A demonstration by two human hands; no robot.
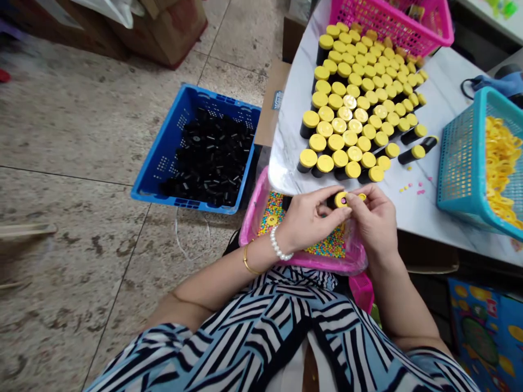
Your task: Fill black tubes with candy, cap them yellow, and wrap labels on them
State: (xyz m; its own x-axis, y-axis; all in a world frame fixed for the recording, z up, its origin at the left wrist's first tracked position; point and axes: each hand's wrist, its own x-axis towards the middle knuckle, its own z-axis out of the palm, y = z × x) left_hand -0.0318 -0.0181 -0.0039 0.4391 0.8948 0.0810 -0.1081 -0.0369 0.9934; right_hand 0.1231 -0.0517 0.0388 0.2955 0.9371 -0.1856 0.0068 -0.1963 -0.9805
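Note:
My left hand [309, 218] and my right hand [373, 216] meet over a pink tray [250, 223] of small coloured beads on my lap. Between them they hold a black tube with a yellow cap [341, 199]. The fingers of both hands are curled round it, and the right thumb and forefinger press on the cap. A loose yellow cap [272, 220] lies on the beads to the left. Just beyond my hands, several rows of black tubes with yellow caps [359, 109] stand on the white table [286, 109].
A blue crate of black tubes [204, 155] sits on the floor at left. A teal basket of yellow caps [482, 163] stands on the table at right, a pink basket [392, 24] at the back. Stray beads [414, 188] lie near the table's front edge.

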